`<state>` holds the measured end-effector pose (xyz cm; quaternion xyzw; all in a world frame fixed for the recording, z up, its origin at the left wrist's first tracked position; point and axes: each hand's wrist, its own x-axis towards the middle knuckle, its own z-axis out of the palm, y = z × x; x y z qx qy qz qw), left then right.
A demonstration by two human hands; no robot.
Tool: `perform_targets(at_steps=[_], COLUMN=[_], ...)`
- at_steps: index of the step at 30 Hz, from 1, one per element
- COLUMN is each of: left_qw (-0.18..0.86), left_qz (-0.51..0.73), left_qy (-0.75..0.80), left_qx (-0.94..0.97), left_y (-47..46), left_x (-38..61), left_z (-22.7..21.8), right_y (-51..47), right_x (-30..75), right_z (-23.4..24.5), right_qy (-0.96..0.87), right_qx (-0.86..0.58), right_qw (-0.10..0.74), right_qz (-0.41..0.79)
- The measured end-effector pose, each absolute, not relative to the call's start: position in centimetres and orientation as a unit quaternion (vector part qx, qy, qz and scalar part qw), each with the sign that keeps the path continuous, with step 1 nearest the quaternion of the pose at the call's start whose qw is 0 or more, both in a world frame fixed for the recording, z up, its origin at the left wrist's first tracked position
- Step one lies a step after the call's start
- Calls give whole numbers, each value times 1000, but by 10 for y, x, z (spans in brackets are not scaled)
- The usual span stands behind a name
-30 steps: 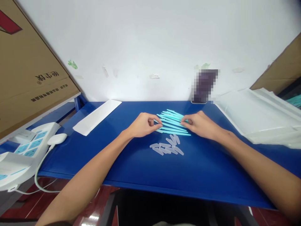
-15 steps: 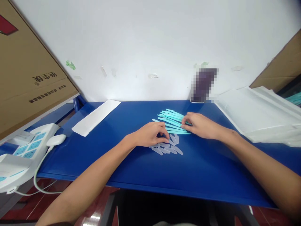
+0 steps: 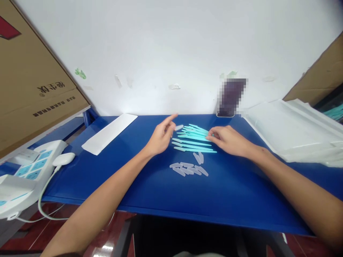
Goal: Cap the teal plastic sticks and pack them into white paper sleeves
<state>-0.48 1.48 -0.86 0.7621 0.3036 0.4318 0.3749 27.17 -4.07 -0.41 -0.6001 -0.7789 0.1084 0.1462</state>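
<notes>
Several turquoise eyebrow razors [image 3: 197,145] lie fanned out on the blue table, their narrow handle ends pointing right. My right hand [image 3: 224,138] is closed at the right side of the fan, thumb and fingers pinching the end of one razor's handle. Beyond the left tips of the fan, my left hand [image 3: 164,134] pinches a translucent blade cap [image 3: 179,127] between thumb and fingers, with its index finger stretched out. Nearer the table's front is a loose cluster of translucent caps [image 3: 189,170]. Two more caps [image 3: 198,157] rest just above that cluster.
A white paper strip [image 3: 109,134] lies at the left. Farther left are a power strip [image 3: 34,175] with a white plug and cable, and a cardboard box [image 3: 40,71]. A phone [image 3: 232,98] leans on the wall. White plastic bags [image 3: 289,128] lie at the right.
My left hand has moved up from the cap cluster to the razors' left tips, carrying a cap. My right hand stays near the handle ends, shifted slightly.
</notes>
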Motion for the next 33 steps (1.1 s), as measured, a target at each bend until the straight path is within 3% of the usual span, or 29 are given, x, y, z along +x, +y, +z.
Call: perform_targets(at_steps=[6,11,18,27,33], left_qw=[474,454,437,550,628], left_qz=[507,477,441,488,508], left_qy=[416,453,412,434,360], left_qx=[588,601,667,521,467], left_y=[49,54,59,55,54], left_x=[-16,-23,-28,-25,-24], left_z=[-29,-33,-35,-27,-22], right_y=[-42,-43,-42,-44,-48], right_x=[271,268,269,272,267], right_z=[-8,-6,-10,-17,-8], right_qy=[-798,-818,-800,-806,-807], right_qx=[-575,-557,-591,-579,-570], right_qw=[151,115,83,119,153], right_qz=[93,86,56,30,23])
